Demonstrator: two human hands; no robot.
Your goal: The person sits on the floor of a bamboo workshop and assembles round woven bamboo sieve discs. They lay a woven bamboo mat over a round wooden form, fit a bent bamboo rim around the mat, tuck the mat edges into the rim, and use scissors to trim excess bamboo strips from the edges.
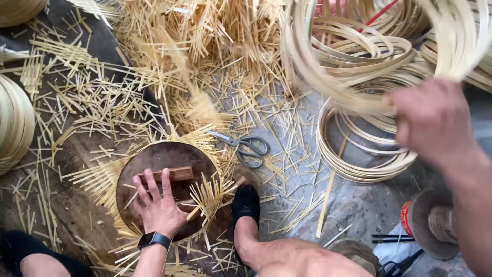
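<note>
a: left hand (158, 204) is down flat, fingers spread apart, pressing on the round dark wooden disc (165, 187). fingertips touch a small wooden block (171, 175) lying across the disc just beyond them.

b: and under that palm, thin bamboo strips (205, 197) fan out from beneath the disc on every side.

a: right hand (433, 120) is up high, blurred, fingers closed together around a loop of pale bamboo hoops (359, 56).

b: below that hand, a stack of bamboo rings (359, 164) sits on the floor (307, 154).

a: between the two hands, grey-handled scissors (246, 146) lie among the cut splinters, up and right of the left hand.

b: a foot in a black sock (246, 202) rests just right of the left hand, at the disc's edge.

a: smartwatch (154, 239) on the left wrist. a heap of bamboo offcuts (205, 41) lies well beyond the fingertips.
</note>
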